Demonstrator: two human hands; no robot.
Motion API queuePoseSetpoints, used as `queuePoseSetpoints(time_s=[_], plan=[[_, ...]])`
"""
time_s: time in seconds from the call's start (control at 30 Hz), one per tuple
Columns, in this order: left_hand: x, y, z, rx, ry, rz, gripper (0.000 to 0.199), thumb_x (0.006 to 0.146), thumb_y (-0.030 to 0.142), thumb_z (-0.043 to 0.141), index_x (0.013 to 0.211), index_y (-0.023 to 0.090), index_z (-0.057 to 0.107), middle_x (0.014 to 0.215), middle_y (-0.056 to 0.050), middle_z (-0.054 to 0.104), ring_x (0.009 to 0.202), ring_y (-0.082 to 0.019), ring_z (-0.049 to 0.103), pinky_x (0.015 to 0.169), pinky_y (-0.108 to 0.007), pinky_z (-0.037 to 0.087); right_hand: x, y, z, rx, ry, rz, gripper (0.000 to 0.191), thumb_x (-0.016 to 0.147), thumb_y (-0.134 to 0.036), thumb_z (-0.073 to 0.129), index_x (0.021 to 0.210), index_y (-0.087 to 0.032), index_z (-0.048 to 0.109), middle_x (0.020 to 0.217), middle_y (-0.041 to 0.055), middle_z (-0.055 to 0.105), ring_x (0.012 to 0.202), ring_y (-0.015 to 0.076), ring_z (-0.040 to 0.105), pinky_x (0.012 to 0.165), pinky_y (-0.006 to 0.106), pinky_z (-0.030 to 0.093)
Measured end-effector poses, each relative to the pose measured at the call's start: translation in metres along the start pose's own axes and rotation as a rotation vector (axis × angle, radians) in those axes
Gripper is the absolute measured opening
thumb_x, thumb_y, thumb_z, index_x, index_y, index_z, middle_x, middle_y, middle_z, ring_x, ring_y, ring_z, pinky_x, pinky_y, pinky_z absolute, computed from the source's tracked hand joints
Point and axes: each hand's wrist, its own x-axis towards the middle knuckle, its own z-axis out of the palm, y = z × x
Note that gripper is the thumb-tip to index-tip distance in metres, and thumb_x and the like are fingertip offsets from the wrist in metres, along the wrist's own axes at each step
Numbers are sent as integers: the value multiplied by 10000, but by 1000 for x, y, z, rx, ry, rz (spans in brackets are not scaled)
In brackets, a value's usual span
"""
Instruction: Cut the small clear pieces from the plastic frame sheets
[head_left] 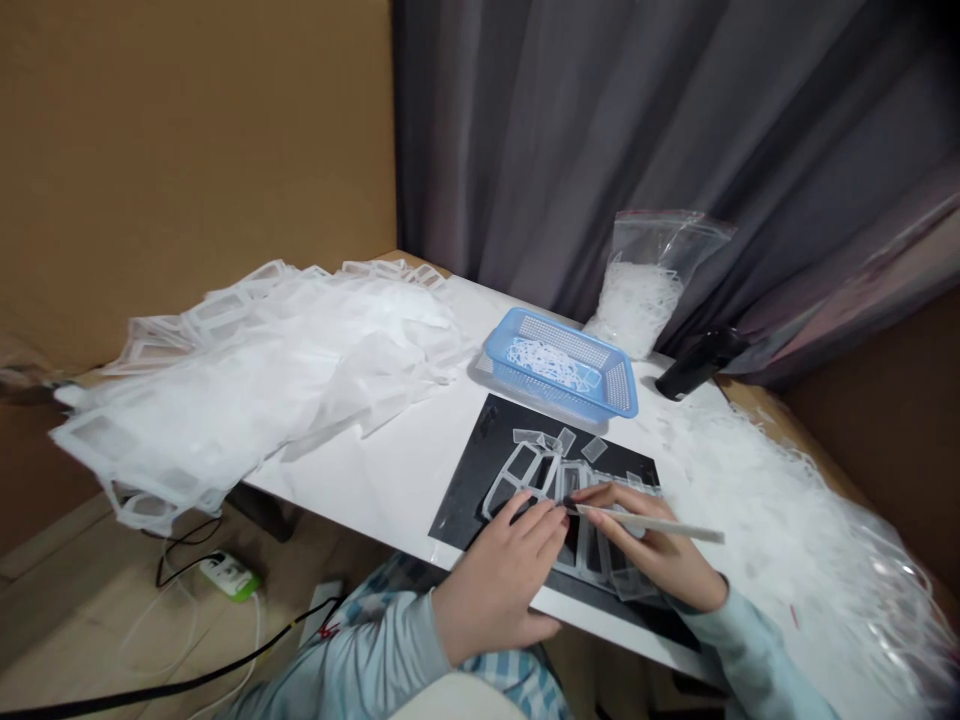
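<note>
L hand (495, 585) palm down, R hand (649, 545) in pinch grip, tips v. close

A grey curtain (600, 130) hangs beside a tan wall (195, 130), above a pale wooden floor (75, 620).

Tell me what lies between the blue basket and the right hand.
In the head view, the black mat lies there, with clear plastic pieces on it, between the blue basket and the right hand.

Clear plastic frames (521, 485), lying flat, overlapping, slim pale tool (645, 520) (tip hidden), angled over them
</note>
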Motion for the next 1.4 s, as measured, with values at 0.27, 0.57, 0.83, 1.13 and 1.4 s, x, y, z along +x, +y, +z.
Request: queuePoseSetpoints(time_s=[0.27,0.57,0.83,1.13,1.4], plan=[[-8,-5,-10,-47,-30,-102,634,921,558,477,1410,156,442,1437,-47,480,1313,-216,388,1097,-417,256,34,29,4,216,-113,-18,285,974,-398,554,839,-157,624,979,92,704,913,212,675,817,332,532],[-7,-4,-8,-28,-36,-115,578,952,551,426,1392,176,458,1403,-69,507,1281,-236,422,1071,-422,274,31,36,3,235,-142,-87,234,994,-331,527,844,-166,600,1064,107,682,1000,213,647,900,367,497],[-6,-4,-8,-15,-36,-118,572,933,539,481,1380,182,468,1395,-52,515,1271,-226,425,1052,-414,286,22,24,9,21,-113,-273,132,1010,-178,450,995,-191,580,1080,104,656,1036,205,617,900,366,504],[-7,-3,-7,-80,-44,-147,589,928,538,494,1399,190,441,1430,-48,494,1312,-220,399,1063,-428,238,21,41,-8,-305,309,-198,159,1017,-224,449,1078,-197,594,1102,99,658,1020,219,639,864,337,522],[-7,-3,-9,-44,-86,-158,585,935,557,465,1409,216,440,1430,-26,485,1304,-220,399,1057,-423,281,12,42,-28,-406,524,-128,200,1012,-291,475,1086,-187,630,1061,85,690,929,222,674,818,313,533]])
